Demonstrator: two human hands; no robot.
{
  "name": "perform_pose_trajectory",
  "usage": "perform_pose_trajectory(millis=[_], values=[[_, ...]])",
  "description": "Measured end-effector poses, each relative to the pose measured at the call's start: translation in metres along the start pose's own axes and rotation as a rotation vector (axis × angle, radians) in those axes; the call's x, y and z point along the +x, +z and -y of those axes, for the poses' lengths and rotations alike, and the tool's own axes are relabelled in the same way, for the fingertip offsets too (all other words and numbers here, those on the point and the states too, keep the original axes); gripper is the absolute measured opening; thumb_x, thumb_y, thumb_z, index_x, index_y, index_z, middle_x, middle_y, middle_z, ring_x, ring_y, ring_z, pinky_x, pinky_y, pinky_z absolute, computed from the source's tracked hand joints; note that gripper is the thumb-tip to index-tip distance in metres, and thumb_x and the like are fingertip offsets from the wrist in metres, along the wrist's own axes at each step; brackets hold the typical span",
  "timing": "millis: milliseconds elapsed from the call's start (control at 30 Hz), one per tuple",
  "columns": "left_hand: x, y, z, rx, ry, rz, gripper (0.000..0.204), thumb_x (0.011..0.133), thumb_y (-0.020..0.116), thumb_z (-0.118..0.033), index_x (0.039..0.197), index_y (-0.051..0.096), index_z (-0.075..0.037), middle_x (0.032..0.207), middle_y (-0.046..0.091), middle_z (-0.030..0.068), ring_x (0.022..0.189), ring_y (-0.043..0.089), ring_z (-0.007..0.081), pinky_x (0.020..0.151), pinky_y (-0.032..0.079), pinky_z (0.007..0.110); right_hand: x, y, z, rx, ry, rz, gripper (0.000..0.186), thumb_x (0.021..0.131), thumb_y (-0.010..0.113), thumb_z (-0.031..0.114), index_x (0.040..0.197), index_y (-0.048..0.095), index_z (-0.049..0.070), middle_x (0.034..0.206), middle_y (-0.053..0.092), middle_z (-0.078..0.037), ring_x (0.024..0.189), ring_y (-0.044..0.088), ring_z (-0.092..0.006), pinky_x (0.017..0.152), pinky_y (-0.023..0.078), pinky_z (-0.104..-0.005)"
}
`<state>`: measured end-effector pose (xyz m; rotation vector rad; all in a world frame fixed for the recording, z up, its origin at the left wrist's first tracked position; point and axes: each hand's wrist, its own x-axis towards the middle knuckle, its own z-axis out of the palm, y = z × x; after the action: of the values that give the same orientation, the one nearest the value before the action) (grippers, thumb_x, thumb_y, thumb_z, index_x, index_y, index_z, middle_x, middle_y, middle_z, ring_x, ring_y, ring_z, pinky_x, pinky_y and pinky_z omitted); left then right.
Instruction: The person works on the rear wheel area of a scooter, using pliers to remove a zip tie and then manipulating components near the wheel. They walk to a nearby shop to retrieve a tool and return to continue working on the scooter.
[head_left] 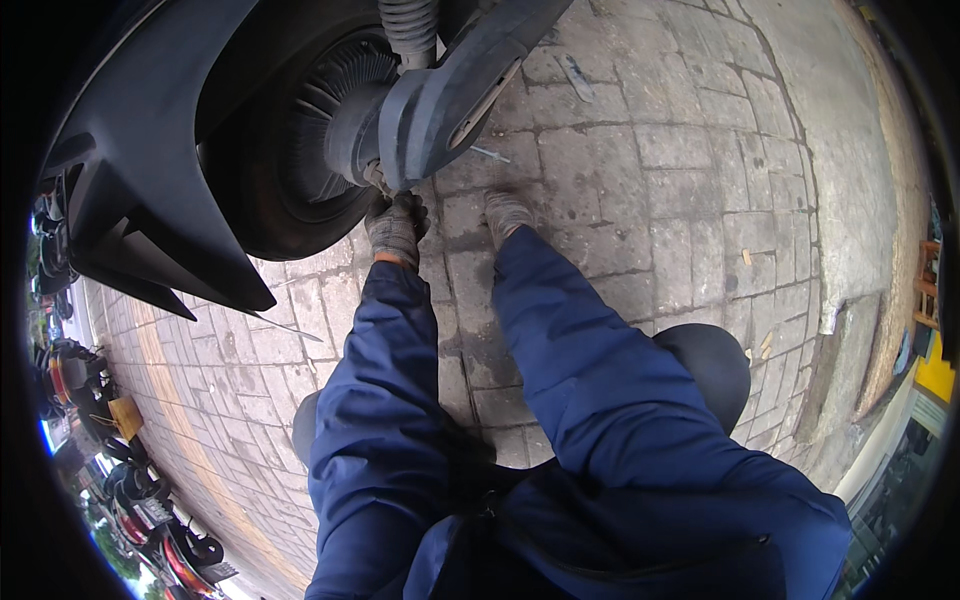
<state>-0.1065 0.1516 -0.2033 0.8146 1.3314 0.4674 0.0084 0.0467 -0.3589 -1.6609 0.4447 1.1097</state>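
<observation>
The rear end of a scooter or motorcycle fills the upper left, with its dark wheel (300,215) under a black mudguard (160,150). A grey coil shock absorber (408,25) comes down beside the wheel to a long dark grey part (430,120). My left hand (395,228), in a grey knitted glove with dark fingers, reaches up to the small metal fitting (376,176) by the hub. Its fingers are curled; what they grip is hidden. My right hand (507,213), gloved too, hovers low over the paving to the right, its fingers smeared by motion.
A thin metal tool (490,154) lies on the paving (680,200) ahead of my hands, and a flat greyish object (577,78) lies farther off. Parked motorcycles (130,500) line the far left. My knee (705,375) is on the right, beyond which runs a concrete edge (835,370).
</observation>
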Motion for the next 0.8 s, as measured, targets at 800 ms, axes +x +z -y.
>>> perform_pose_trajectory(millis=[800], values=[[-0.034, 0.026, 0.016, -0.103, 0.029, -0.209, 0.047, 0.077, 0.058, -0.006, 0.119, 0.04, -0.017, 0.086, 0.059, 0.0117, 0.055, 0.055, 0.0203, 0.043, 0.042, 0.032, 0.05, -0.014, 0.015, -0.807, -0.529, -0.324, 0.028, 0.083, 0.047, 0.021, 0.092, 0.065, 0.002, 0.088, 0.065, -0.017, 0.081, 0.062, -0.0333, 0.072, 0.049, -0.0386]])
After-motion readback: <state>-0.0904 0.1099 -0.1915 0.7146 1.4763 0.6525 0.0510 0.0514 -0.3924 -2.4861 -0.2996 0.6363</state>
